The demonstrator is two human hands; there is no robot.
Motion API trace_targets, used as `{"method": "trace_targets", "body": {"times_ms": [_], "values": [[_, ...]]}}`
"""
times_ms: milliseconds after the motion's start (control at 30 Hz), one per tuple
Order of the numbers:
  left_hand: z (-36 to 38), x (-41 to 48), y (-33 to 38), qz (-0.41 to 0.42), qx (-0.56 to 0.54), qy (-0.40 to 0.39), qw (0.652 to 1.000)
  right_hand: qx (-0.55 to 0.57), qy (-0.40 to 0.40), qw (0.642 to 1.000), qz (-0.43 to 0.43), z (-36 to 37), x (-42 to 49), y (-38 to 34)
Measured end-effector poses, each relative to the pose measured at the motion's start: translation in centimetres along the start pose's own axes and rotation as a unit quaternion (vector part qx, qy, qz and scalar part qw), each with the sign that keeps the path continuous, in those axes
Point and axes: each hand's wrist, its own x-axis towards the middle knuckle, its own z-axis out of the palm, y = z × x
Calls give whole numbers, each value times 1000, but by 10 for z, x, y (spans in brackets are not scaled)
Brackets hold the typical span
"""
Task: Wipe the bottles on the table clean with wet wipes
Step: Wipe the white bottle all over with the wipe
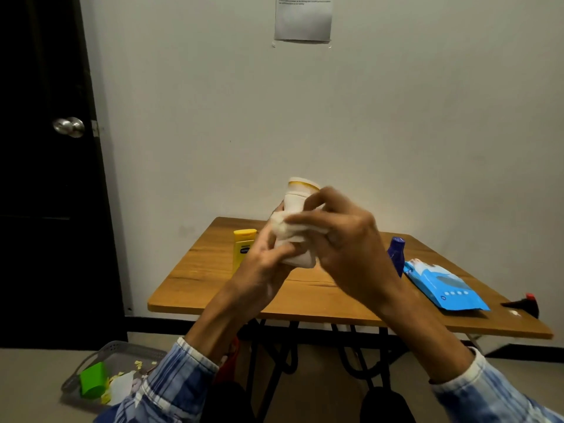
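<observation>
The left hand (262, 265) grips the near-upright white plastic bottle (297, 197) low down, while the right hand (346, 239) pinches a crumpled white wet wipe (291, 229) against its middle.

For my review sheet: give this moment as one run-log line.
phase: wiping | left hand: holds white bottle | right hand: holds wet wipe against it | on table: yellow bottle, blue bottle

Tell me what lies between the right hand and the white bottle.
A wet wipe, pressed by the right hand onto the white bottle; head view.
</observation>
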Motion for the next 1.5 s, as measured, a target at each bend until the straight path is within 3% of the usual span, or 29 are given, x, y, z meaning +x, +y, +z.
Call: {"method": "trace_targets", "body": {"times_ms": [67, 133, 333, 533, 700, 900, 1100, 1267, 1400, 1500], "values": [[2, 2, 4, -9, -5, 5, 1000, 33, 93, 993, 67, -9, 7, 12], [5, 3, 6, -8, -13, 7, 1000, 55, 135, 985, 95, -11, 8, 15], [-2, 0, 13, -31, -149, 73, 986, 45, -7, 999, -16, 4, -20, -2], [6, 3, 9, -24, -100, 95, 990, 65, 122, 988, 74, -13, 20, 10], [-1, 2, 10, 1, -142, 87, 986, 46, -15, 999, 4, 1, -9, -10], [8, 5, 9, -3, -133, 102, 986, 69, 89, 991, 70, -8, 16, 5], [-6, 3, 12, -12, -201, 110, 973, 103, -39, 994, 10, 0, -16, -9], [5, 6, 6, 12, -91, 97, 991, 95, 104, 986, 89, -5, 12, 9], [-1, 6, 9, 29, -121, 119, 985, 77, -4, 997, 25, 5, -14, -1], [-3, 5, 10, 28, -125, 147, 981, 159, -56, 985, 38, 3, -29, 2]]}}
